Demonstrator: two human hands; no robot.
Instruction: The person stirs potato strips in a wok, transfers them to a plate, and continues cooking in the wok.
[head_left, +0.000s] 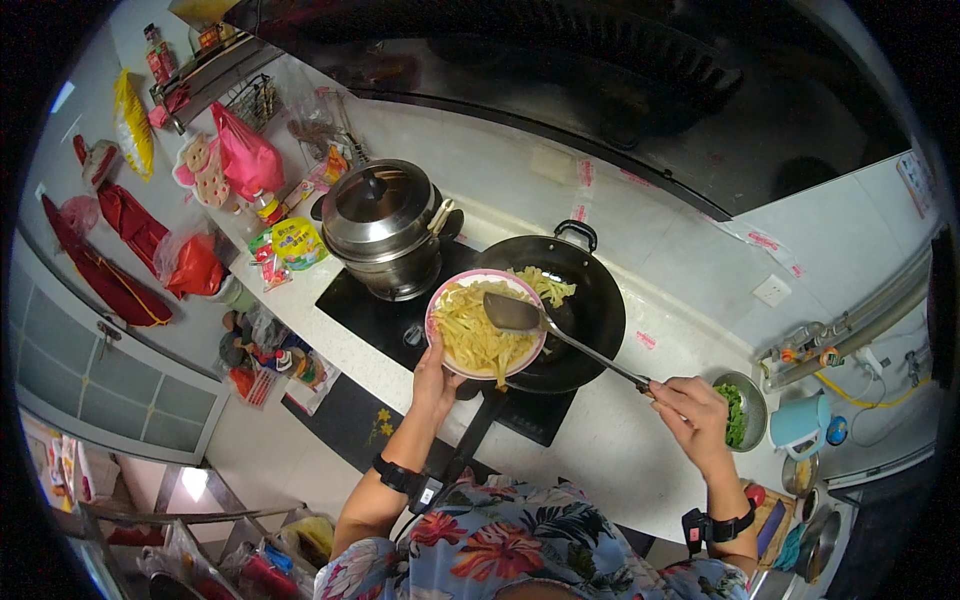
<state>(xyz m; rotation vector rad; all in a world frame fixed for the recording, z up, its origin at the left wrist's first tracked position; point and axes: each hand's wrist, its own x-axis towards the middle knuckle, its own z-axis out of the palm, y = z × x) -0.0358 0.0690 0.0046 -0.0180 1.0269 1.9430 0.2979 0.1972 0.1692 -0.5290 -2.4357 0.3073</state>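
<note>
My left hand (437, 382) grips the near rim of a pink-edged plate (430, 319) heaped with cooked pale-yellow vegetable pieces, likely cauliflower (480, 334). The plate is over the left part of a black wok (600, 330), whose long handle points towards me. In my right hand (691, 415) is the end of a long-handled metal spatula (512, 312); its blade lies over the food on the plate. More of the pieces (547, 286) show in the wok behind the plate, while the plate hides part of the wok's inside.
Left of the wok, a lidded steel steamer pot (382, 217) stands on the black cooktop (360, 307). Seasoning packets (298, 244) lie on the counter at left. At right are a metal bowl of green leaves (757, 412), a light-blue jug (799, 421) and a cutting board (776, 536).
</note>
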